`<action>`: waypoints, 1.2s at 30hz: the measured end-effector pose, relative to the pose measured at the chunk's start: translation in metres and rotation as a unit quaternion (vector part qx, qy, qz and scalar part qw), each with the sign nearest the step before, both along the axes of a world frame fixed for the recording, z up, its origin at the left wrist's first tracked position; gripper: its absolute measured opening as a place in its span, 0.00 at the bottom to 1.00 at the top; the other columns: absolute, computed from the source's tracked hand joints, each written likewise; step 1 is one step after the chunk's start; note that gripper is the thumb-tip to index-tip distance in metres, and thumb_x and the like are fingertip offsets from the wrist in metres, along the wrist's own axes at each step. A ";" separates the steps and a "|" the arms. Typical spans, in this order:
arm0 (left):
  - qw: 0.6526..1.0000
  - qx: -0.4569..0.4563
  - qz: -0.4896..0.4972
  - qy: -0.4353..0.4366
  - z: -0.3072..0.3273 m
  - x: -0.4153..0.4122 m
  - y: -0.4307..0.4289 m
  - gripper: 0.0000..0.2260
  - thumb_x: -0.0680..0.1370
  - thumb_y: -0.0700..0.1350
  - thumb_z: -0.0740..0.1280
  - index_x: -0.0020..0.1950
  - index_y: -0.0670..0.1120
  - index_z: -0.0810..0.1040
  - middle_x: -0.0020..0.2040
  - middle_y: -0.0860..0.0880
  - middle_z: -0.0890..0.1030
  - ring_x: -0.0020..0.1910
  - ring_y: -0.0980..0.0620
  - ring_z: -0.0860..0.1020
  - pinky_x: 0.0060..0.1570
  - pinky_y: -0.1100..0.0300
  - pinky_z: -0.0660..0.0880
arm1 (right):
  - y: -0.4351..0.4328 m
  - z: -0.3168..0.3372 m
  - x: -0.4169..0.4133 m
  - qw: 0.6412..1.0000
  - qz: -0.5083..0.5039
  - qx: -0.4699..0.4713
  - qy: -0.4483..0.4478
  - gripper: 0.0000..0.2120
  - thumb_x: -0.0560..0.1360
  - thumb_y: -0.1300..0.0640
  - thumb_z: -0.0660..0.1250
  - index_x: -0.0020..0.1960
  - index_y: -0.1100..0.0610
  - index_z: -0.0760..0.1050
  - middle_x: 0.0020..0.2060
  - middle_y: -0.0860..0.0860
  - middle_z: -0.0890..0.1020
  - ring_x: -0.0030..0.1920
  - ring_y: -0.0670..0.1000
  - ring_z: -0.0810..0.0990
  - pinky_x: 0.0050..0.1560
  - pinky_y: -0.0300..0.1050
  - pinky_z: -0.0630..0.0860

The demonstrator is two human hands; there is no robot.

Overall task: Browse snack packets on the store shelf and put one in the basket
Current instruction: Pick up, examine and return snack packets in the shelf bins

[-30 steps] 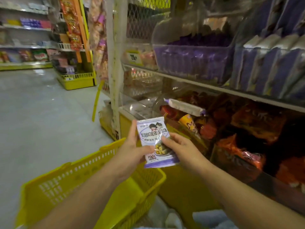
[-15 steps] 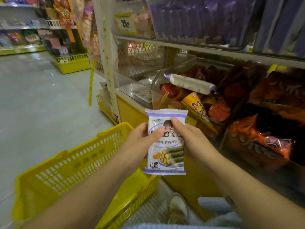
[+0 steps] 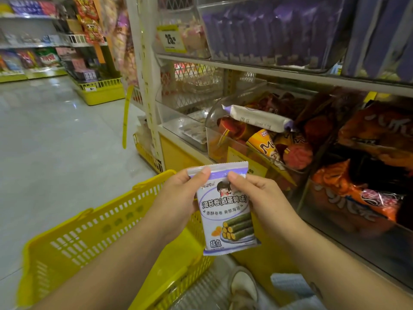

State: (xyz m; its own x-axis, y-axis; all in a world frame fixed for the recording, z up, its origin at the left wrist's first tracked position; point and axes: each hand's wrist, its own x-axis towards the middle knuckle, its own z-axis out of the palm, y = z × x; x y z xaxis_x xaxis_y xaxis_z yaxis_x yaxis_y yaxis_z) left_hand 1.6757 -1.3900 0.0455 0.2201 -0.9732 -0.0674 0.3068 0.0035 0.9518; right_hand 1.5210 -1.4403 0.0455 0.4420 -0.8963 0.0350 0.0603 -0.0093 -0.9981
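head view, both hands point(image 3: 178, 198) point(image 3: 260, 195) hold snack packet point(image 3: 225, 211)

One seaweed-roll packet point(image 3: 226, 211), one shopping basket point(image 3: 89, 236).

purple snack packet point(image 3: 225, 211), upright, near yellow basket point(image 3: 89, 238)

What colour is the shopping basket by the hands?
The basket is bright yellow, seen clearly in the head view.
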 end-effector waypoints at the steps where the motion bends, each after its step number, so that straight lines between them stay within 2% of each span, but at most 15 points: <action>1: 1.000 0.003 -0.005 0.001 0.001 0.000 0.001 0.18 0.71 0.49 0.67 0.57 0.39 0.80 0.51 0.38 0.84 0.54 0.39 0.82 0.57 0.43 0.77 | 0.000 -0.001 0.000 1.000 0.002 0.007 -0.004 0.30 0.62 0.41 0.72 0.48 0.68 0.81 0.46 0.61 0.85 0.52 0.64 0.82 0.59 0.66 0.74; 7: 1.000 0.020 0.004 0.006 0.010 0.000 0.002 0.16 0.76 0.47 0.64 0.58 0.37 0.78 0.52 0.38 0.84 0.55 0.39 0.81 0.58 0.44 0.77 | -0.001 -0.002 0.004 0.994 0.044 0.096 -0.030 0.27 0.65 0.40 0.69 0.53 0.60 0.83 0.50 0.59 0.85 0.53 0.60 0.83 0.62 0.62 0.74; 12: 0.998 0.053 -0.001 0.012 0.015 -0.001 0.003 0.17 0.81 0.48 0.60 0.60 0.36 0.77 0.54 0.36 0.83 0.59 0.36 0.79 0.62 0.39 0.73 | -0.002 0.001 0.004 0.986 0.037 0.161 -0.005 0.25 0.62 0.39 0.69 0.49 0.56 0.85 0.49 0.56 0.86 0.52 0.56 0.84 0.65 0.60 0.72; 15: 0.997 0.071 -0.013 0.029 0.015 0.001 0.003 0.19 0.81 0.49 0.58 0.63 0.37 0.76 0.56 0.36 0.82 0.59 0.37 0.79 0.63 0.38 0.72 | -0.002 0.003 0.002 0.982 0.051 0.181 0.031 0.26 0.68 0.36 0.63 0.54 0.53 0.83 0.51 0.54 0.85 0.57 0.58 0.81 0.67 0.62 0.68; 17: 0.996 0.078 -0.003 0.049 0.015 0.005 0.002 0.19 0.81 0.49 0.58 0.63 0.37 0.76 0.55 0.38 0.83 0.58 0.39 0.80 0.61 0.40 0.73 | -0.003 0.008 -0.003 0.976 0.100 0.184 0.061 0.29 0.69 0.32 0.59 0.56 0.51 0.82 0.53 0.52 0.84 0.59 0.57 0.80 0.67 0.62 0.69; 20: 0.989 0.089 0.020 0.113 0.016 0.015 -0.001 0.19 0.81 0.50 0.58 0.64 0.39 0.75 0.57 0.38 0.82 0.58 0.40 0.80 0.59 0.42 0.75 | -0.001 0.013 -0.011 0.961 0.184 0.183 0.095 0.27 0.70 0.39 0.63 0.57 0.58 0.81 0.55 0.57 0.84 0.59 0.60 0.80 0.65 0.59 0.72; 22: 0.986 0.096 0.014 0.135 0.016 0.020 -0.001 0.20 0.80 0.52 0.59 0.65 0.40 0.75 0.59 0.39 0.81 0.59 0.40 0.80 0.60 0.41 0.74 | 0.002 0.014 -0.013 0.956 0.203 0.199 0.069 0.23 0.72 0.47 0.65 0.58 0.64 0.79 0.54 0.61 0.83 0.55 0.59 0.82 0.61 0.54 0.76; 25: 0.991 0.094 -0.066 0.071 0.016 0.019 0.003 0.21 0.74 0.55 0.64 0.62 0.45 0.78 0.58 0.43 0.83 0.56 0.44 0.82 0.49 0.47 0.81 | 0.000 0.013 -0.012 0.959 0.165 0.229 -0.002 0.18 0.73 0.52 0.64 0.55 0.63 0.80 0.52 0.61 0.84 0.48 0.55 0.84 0.52 0.49 0.80; 29: 0.975 0.089 -0.186 -0.077 0.010 0.015 0.011 0.23 0.69 0.44 0.72 0.64 0.50 0.75 0.57 0.49 0.83 0.55 0.52 0.82 0.45 0.59 0.80 | -0.007 0.018 -0.014 0.961 0.125 0.238 -0.059 0.20 0.71 0.50 0.64 0.55 0.62 0.80 0.52 0.61 0.84 0.49 0.56 0.85 0.50 0.50 0.81; 32: 0.978 0.053 -0.172 -0.103 0.005 0.011 0.013 0.25 0.67 0.38 0.73 0.63 0.49 0.75 0.57 0.50 0.84 0.53 0.53 0.83 0.43 0.62 0.79 | -0.007 0.021 -0.015 0.962 0.117 0.234 -0.080 0.21 0.70 0.50 0.65 0.56 0.63 0.80 0.52 0.61 0.84 0.49 0.55 0.85 0.47 0.47 0.83; 36: 0.979 -0.008 -0.150 -0.135 0.009 0.011 0.015 0.30 0.67 0.36 0.73 0.67 0.49 0.72 0.59 0.48 0.83 0.57 0.49 0.82 0.48 0.61 0.79 | -0.006 0.024 -0.014 0.942 0.131 0.274 -0.141 0.21 0.71 0.53 0.64 0.59 0.65 0.77 0.54 0.63 0.83 0.52 0.58 0.84 0.46 0.51 0.83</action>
State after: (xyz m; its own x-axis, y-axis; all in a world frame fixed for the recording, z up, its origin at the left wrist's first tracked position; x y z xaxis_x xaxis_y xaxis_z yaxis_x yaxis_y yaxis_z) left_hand 1.6872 -1.3752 0.0542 -0.0676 -0.9973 -0.0294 0.0329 -0.0317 0.9990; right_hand 1.5070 -1.4461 0.0693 0.6928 -0.6759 -0.2513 0.2535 0.5545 -0.7926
